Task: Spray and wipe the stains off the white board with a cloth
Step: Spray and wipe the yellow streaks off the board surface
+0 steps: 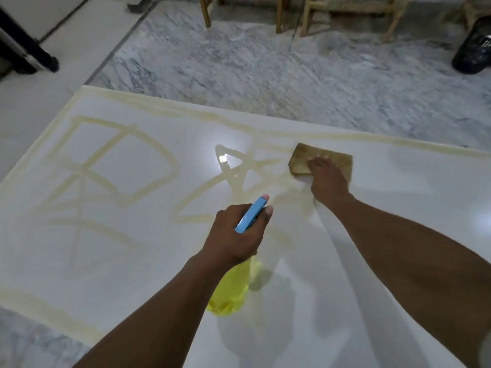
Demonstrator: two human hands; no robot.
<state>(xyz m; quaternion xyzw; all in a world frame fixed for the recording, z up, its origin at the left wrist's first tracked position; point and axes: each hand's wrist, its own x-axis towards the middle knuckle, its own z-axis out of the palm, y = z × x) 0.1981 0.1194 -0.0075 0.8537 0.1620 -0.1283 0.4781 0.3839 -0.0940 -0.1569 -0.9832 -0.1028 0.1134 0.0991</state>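
Stains (106,166), yellowish streaks, cross the white board (398,197) from 9 o'clock to centre. Left hand (236,235) at 6 o'clock is clenched around a yellow spray bottle (231,288); right hand (328,179), fingers spread, presses a brown cloth (305,158) flat at 2 o'clock.

No legible text, label, brand, number or sign appears in the view. The yellowish marks on the white board (372,208) are irregular strokes and box-like outlines, not readable characters. The spray bottle (233,285) shows no readable label on its visible surfaces.
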